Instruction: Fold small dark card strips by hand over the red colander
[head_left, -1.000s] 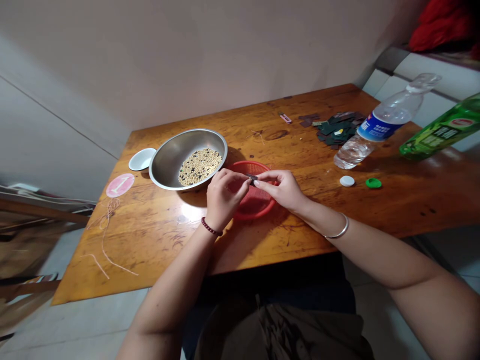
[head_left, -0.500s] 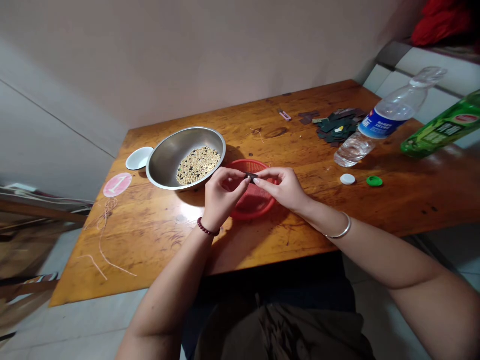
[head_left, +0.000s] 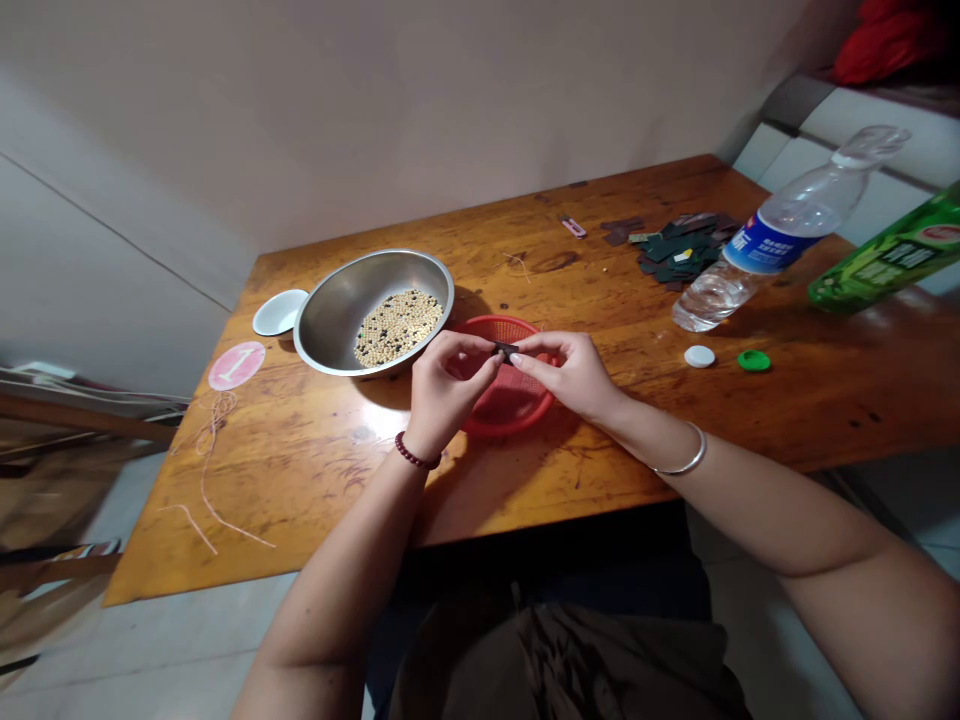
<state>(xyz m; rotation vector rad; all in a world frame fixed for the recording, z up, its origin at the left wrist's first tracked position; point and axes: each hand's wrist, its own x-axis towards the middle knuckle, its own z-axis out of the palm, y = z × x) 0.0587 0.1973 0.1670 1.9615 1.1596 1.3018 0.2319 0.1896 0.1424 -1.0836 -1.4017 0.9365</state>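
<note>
Between the fingertips of both hands is a small dark strip (head_left: 507, 350), held over a red plastic basket (head_left: 510, 408). My left hand (head_left: 448, 385) pinches its left end, thumb against fingers. The other end is pinched by my right hand (head_left: 574, 375). The fingers cover part of the strip, and its material cannot be made out. Just left of the basket stands a steel bowl (head_left: 326, 320) with pale and black bean-like grains (head_left: 397, 328) in it. Hands and wrists hide part of the basket's rim.
A pile of dark green and brown strips (head_left: 682, 250) lies at the back right, near a pink cutter (head_left: 574, 228). A water bottle (head_left: 780, 235), a green bottle (head_left: 892, 250) and two caps (head_left: 699, 356) are on the right. Left are a white bowl (head_left: 277, 313), a pink disc (head_left: 237, 366) and string (head_left: 206, 490).
Both hands keep their pinch on the dark strip, which shows slightly more between the fingers. The view has shifted a little; the things on the table have not moved.
</note>
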